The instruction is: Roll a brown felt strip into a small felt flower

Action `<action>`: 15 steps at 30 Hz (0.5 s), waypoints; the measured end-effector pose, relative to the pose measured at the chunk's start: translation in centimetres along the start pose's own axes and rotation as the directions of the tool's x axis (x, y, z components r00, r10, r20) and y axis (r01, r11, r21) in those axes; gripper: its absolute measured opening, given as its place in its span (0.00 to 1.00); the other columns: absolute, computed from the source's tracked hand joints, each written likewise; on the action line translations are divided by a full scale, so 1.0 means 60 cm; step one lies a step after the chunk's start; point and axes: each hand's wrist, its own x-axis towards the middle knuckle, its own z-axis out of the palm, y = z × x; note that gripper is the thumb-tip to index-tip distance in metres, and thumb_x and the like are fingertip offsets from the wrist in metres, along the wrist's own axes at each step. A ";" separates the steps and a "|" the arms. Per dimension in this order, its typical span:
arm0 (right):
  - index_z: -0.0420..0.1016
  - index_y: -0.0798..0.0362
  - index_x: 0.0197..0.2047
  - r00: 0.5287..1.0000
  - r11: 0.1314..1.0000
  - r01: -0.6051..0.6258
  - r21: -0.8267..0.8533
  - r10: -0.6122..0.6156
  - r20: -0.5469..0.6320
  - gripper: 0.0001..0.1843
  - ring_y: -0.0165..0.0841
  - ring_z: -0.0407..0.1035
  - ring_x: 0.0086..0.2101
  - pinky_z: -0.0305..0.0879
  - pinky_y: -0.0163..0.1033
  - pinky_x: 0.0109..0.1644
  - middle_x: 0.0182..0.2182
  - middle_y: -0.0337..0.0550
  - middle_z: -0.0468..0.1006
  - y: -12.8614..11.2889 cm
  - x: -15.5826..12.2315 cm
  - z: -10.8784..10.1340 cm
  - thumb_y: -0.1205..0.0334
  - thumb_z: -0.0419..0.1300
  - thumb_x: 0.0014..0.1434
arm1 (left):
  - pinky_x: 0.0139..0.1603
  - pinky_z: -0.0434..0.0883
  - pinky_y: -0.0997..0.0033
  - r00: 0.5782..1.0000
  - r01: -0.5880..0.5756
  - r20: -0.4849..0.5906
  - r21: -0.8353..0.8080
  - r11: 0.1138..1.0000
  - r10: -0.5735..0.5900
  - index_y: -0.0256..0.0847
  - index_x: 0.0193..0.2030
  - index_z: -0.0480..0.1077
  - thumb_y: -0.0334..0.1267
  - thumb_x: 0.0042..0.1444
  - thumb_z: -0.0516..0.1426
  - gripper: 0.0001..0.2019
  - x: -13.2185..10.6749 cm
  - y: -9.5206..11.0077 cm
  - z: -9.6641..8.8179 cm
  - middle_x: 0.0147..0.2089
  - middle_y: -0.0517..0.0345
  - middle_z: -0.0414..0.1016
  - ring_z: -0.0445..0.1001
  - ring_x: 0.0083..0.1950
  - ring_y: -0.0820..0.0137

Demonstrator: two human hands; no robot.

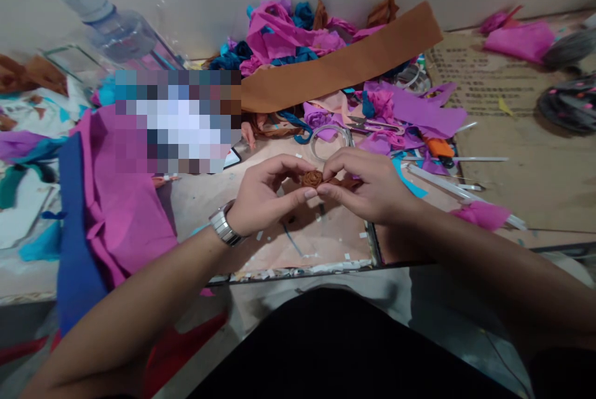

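Note:
Between my two hands is a small brown crepe-paper rosette (311, 179), coiled like a rose. My left hand (270, 191), with a metal-band watch on the wrist, pinches its left side between thumb and fingers. On the other side my right hand (367, 182) grips its edge with thumb and fingertips, and a loose brown strip runs under that hand. Just beyond the hands lies a roll of clear tape (331, 141). A pair of scissors (375, 124) rests behind it among purple scraps.
A long brown paper strip (344, 67) lies across a heap of pink, purple and teal crepe paper. Pink sheets (121, 200) hang over the front edge at left, beside a clear bottle (125, 33). White sticks (465, 194) and cardboard (512, 182) lie at right.

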 end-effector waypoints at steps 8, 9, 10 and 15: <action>0.77 0.50 0.47 0.999 1.000 0.018 -0.024 -0.019 -0.049 0.08 0.33 0.76 0.38 0.70 0.37 0.44 0.39 0.41 0.82 0.001 -0.002 -0.003 0.58 0.68 0.67 | 0.48 0.80 0.70 0.999 -0.010 -0.045 -0.010 1.000 0.009 0.39 0.48 0.80 0.40 0.57 0.71 0.14 0.004 0.005 -0.002 0.45 0.50 0.85 0.83 0.44 0.68; 0.77 0.50 0.46 0.998 0.999 0.024 -0.027 -0.026 -0.054 0.07 0.33 0.76 0.37 0.70 0.38 0.44 0.38 0.41 0.82 0.001 -0.002 -0.003 0.59 0.67 0.67 | 0.47 0.80 0.70 0.998 -0.008 -0.055 -0.014 1.000 0.007 0.39 0.48 0.80 0.40 0.57 0.71 0.14 0.005 0.005 -0.003 0.45 0.51 0.85 0.83 0.44 0.68; 0.77 0.50 0.46 0.998 0.999 0.030 -0.029 -0.032 -0.054 0.06 0.33 0.76 0.37 0.70 0.38 0.44 0.38 0.41 0.82 0.001 -0.002 -0.003 0.59 0.66 0.68 | 0.47 0.80 0.70 0.998 -0.008 -0.061 -0.019 1.000 0.006 0.39 0.47 0.80 0.41 0.57 0.71 0.14 0.006 0.005 -0.003 0.45 0.51 0.85 0.83 0.44 0.68; 0.77 0.50 0.45 0.999 0.999 0.030 -0.025 -0.030 -0.037 0.05 0.34 0.76 0.37 0.70 0.39 0.44 0.38 0.42 0.82 0.003 -0.002 -0.002 0.59 0.65 0.69 | 0.46 0.80 0.70 0.999 -0.002 -0.040 -0.022 1.000 0.001 0.40 0.48 0.81 0.41 0.58 0.70 0.13 0.004 0.005 -0.004 0.46 0.50 0.85 0.83 0.44 0.67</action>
